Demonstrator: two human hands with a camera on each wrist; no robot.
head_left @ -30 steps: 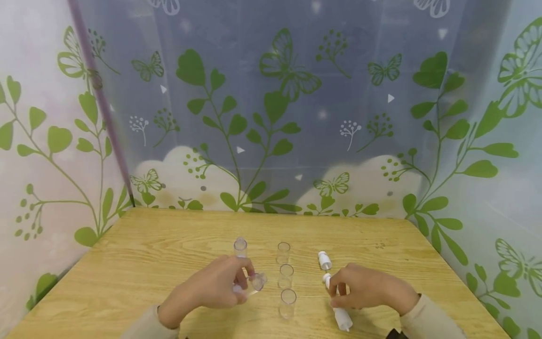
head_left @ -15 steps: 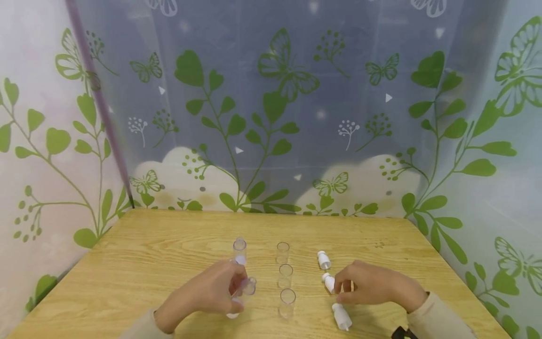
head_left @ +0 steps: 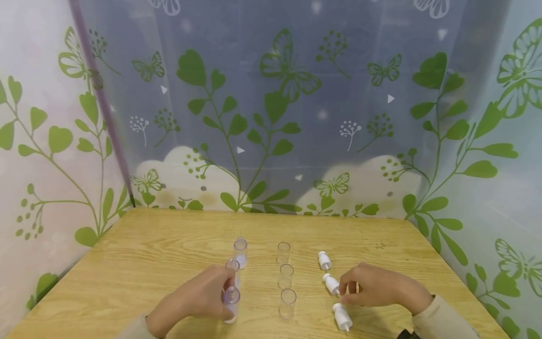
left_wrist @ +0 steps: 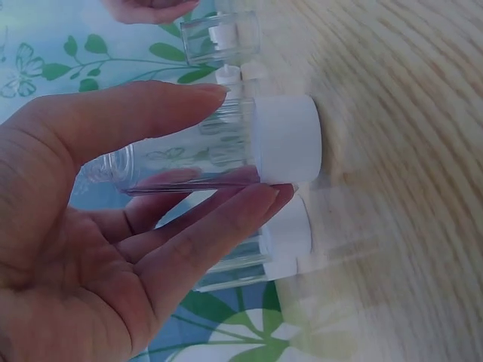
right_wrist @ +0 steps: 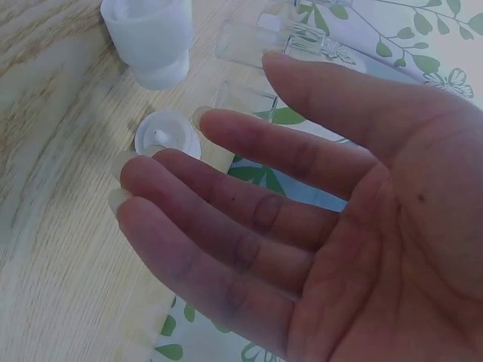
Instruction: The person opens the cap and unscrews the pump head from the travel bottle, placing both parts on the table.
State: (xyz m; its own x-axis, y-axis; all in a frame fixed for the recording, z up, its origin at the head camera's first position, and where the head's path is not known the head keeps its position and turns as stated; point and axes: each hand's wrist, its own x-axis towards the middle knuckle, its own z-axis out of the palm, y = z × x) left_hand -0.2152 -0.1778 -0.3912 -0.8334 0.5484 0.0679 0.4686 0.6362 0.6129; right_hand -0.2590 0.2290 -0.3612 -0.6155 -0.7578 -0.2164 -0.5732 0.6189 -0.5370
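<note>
At the front of the left-hand row, my left hand (head_left: 201, 293) grips a clear bottle (head_left: 231, 301) upright between thumb and fingers. Its white base (left_wrist: 288, 139) is at or just over the tabletop; I cannot tell which. Behind it stand a partly hidden similar bottle (head_left: 233, 269) and a farther one (head_left: 241, 254). My right hand (head_left: 374, 286) hovers with loosely bent fingers and an empty palm (right_wrist: 377, 249), beside a row of white pump-like pieces: a far one (head_left: 324, 260), a middle one (head_left: 331, 284) and a near one (head_left: 342, 317), all lying tilted.
Three clear open cylinders stand in the middle row: a far one (head_left: 283, 254), a middle one (head_left: 286, 277) and a near one (head_left: 288, 305). Everything rests on a wooden table (head_left: 169, 245), with a leaf-patterned curtain (head_left: 271, 117) behind and at both sides.
My left hand has moved left and brought its bottle from tilted to upright in the left row. My right hand has drawn slightly right, away from the white pieces.
</note>
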